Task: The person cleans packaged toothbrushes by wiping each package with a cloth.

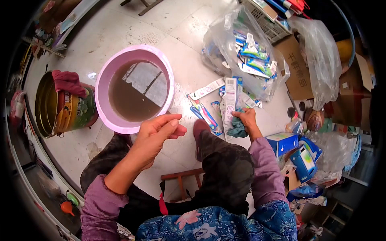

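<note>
My left hand [157, 134] hangs in the air by the near right rim of a pink basin [100, 90], its thumb and fingers drawn together with nothing visible between them. Murky brown water [134, 98] partly fills the basin. My right hand [246, 119] is closed on a crumpled teal cloth [238, 127]. Touching that cloth is a long, narrow toothbrush package [230, 94], its printed back facing up; whether my fingers also grip it I cannot tell. Several more toothbrush packages [206, 115] lie on the floor around it.
A clear plastic bag [217, 44] full of packaged toothbrushes stands beyond my right hand. Left of the basin is a metal bucket [80, 110] with a red cloth [69, 83] over its rim. Blue boxes [282, 142] and cardboard [295, 66] crowd the right. A wooden stool [181, 174] is between my legs.
</note>
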Motion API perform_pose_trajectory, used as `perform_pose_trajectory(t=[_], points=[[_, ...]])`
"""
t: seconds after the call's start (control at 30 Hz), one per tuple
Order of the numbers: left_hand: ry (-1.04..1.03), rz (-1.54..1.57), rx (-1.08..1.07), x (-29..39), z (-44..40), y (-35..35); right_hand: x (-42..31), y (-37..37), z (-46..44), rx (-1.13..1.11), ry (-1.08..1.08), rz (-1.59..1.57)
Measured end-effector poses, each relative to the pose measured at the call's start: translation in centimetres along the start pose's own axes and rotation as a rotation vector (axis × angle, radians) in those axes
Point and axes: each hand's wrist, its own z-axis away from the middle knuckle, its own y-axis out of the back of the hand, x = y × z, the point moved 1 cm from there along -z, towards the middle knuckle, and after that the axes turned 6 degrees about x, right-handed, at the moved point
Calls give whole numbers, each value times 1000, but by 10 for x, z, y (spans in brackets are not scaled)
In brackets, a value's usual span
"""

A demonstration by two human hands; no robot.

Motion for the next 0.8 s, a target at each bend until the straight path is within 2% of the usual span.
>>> perform_pose_trajectory(t=[0.03,0.13,0.17,0.27,0.3,0.37,0.43,0.5,0.6,0.8], points=[[-20,5,5,0,-1,-2,-24,5,7,2,22,2],[-99,13,50,-4,-6,-7,-106,12,33,-212,58,-281],[-135,12,86,-4,-8,-8,-133,14,45,-218,83,-280],[-249,66,89,-3,-14,-10,-211,12,89,-451,115,-242],[-328,100,115,1,-15,-12,-232,9,107,-460,139,-239],[-357,124,109,16,-11,-12,-267,-8,144,-529,99,-210],[-430,292,-113,29,-4,-9,-277,-30,161,-566,132,-222],[-396,268,-48,23,-6,2,-283,-45,177,-633,175,-210],[-411,394,33,21,-6,11,-287,-56,192,-640,202,-244],[-325,405,34,17,3,24,-269,-61,194,-684,191,-332]])
